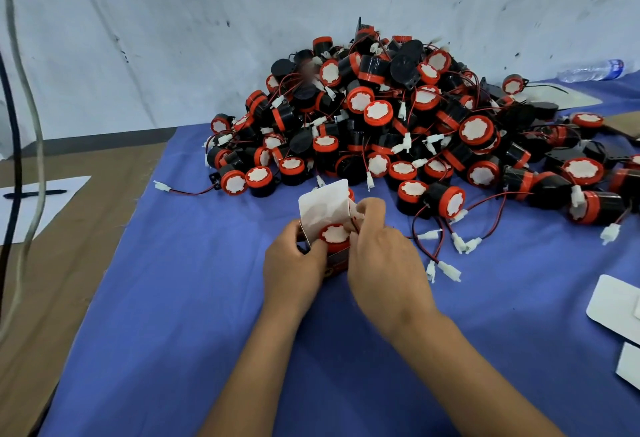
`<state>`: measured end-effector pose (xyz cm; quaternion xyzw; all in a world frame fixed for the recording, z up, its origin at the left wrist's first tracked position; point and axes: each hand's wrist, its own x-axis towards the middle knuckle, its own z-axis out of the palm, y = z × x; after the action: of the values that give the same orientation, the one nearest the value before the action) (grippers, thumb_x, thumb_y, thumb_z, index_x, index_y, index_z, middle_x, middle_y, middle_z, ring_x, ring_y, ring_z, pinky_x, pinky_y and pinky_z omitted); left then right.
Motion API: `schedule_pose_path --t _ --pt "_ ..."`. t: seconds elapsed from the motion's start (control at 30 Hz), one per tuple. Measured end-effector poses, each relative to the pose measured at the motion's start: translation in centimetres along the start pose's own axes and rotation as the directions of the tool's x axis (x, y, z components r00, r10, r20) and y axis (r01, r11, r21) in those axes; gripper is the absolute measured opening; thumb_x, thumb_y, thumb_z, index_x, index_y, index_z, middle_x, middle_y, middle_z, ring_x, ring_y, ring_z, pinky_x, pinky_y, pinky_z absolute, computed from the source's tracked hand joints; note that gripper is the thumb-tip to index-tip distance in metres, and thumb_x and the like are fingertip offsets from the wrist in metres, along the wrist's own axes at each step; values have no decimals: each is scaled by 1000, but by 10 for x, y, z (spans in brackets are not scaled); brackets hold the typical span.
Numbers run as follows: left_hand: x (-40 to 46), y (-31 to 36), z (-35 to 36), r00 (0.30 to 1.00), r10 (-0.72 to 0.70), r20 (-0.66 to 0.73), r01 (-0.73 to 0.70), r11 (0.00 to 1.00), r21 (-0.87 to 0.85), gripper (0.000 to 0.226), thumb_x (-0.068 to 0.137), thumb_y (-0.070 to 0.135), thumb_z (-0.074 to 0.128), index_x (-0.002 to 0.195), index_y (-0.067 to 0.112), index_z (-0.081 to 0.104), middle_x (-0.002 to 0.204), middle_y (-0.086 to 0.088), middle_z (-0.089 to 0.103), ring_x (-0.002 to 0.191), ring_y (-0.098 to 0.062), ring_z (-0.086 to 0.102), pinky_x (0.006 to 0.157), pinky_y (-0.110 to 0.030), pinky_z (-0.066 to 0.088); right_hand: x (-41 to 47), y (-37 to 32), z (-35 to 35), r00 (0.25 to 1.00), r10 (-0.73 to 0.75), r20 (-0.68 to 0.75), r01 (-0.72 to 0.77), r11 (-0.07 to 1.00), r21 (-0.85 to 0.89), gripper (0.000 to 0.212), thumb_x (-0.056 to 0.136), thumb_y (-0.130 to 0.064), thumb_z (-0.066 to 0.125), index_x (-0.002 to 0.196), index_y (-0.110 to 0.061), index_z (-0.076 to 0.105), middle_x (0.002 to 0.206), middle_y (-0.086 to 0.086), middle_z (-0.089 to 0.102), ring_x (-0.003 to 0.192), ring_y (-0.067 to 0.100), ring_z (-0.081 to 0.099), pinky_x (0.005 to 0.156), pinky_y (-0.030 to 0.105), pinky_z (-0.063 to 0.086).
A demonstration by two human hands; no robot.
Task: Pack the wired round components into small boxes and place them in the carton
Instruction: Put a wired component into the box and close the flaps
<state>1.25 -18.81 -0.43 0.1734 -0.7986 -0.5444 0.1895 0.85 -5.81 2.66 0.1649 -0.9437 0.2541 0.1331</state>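
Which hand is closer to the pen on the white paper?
Left. The left hand holds the small box on the side toward the pen; the right hand is on the box's far side.

Matt blue cloth point(207, 298), glossy plastic components point(381, 114)

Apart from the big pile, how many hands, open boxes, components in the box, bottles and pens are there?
Hands: 2, left hand and right hand
Open box: 1
Boxed component: 1
Bottle: 1
Pen: 1
Total: 6
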Motion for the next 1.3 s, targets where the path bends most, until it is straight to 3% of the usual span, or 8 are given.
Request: schedule_pose_path --t 0.1,0.33,0.43,0.53,0.77,0.93,1.1,1.3 --pt "-1 1 2 1000 20 5 -20 1000 0 19 81 42 55 95 36 67 87 20 71 81 -4 65 72 -38 58 3 4 1 1000 7 -3 -7 998 67 14 102 -10 47 113 -18 43 79 -2 61 65 15 56 51 27 40" --pt "0 0 4 998 58 31 -57 998 -18 19 94 22 72 98 39 67 90 22 72 83 -3 67 70 -25 57 4 3 4 989 -118 -88 128 985 118 19 96 -3 57 105 -12 72 97 2 70 91 21 59 78 35 52" --pt "-1 3 3 998 35 57 -30 996 -88 18 94 20 73 111 26 73 97 7 76 91 -20 71 79 -46 62 6 8 5 972 -186 -147 212 958 193 22 93 -1 61 106 -13 74 95 0 72 89 19 54 76 32 50" --pt "-1 3 3 993 47 106 -35 993 -109 20 96 15 70 114 23 73 100 3 77 96 -23 72 82 -49 62 9 10 4 971 -206 -120 219 970 108 27 98 -7 58 118 -18 73 112 -5 70 100 15 50 86 22 45" --pt "2 1 4 990 64 129 -56 996 -70 13 97 17 67 107 22 72 94 4 76 87 -20 72 73 -38 61 2 -2 9 975 -207 79 217 965 -144 42 88 -5 54 128 -17 63 128 4 49 127 24 36 104 31 44" --pt "3 0 4 988 83 130 -73 994 -81 10 94 11 65 95 20 69 80 7 72 68 -11 62 57 -19 46 1 -3 7 969 -230 88 237 968 -79 42 86 0 58 127 -8 63 125 9 55 123 26 44 106 34 45" --pt "3 0 5 987 94 132 -84 993 -81 13 93 12 67 87 23 66 77 9 70 66 -6 60 58 -19 45 8 4 6 965 -209 155 211 977 6 36 89 -10 47 120 -17 63 120 -1 48 119 20 40 94 33 47" --pt "3 1 3 984 86 157 -71 992 -100 2 86 18 68 86 18 66 78 -3 70 71 -17 58 68 -51 54 8 6 4 942 -256 216 236 965 114 39 82 -25 34 102 -15 66 113 -3 51 111 18 42 99 33 41"
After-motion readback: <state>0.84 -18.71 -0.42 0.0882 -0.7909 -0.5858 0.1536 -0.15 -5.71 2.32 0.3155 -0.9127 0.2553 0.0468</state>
